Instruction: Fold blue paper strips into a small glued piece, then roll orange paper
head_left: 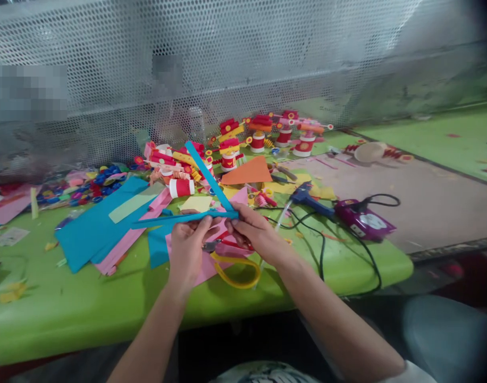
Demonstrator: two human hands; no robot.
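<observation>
Two blue paper strips meet at a corner, one slanting up and away, the other running left. My right hand pinches them where they meet. On the leftward strip, my left hand is closed with thumb and fingers. Just below my hands lie scissors with a yellow handle and a red one, over pink paper. Left of my hands are blue paper sheets with a pale green strip on top. Beyond them a red and white paper cup lies on its side.
Several paper-cup figures stand at the back before a perforated metal screen. A blue glue gun, its black cord and a purple power box lie to the right. Orange paper and a pile of colourful bits cover the green table.
</observation>
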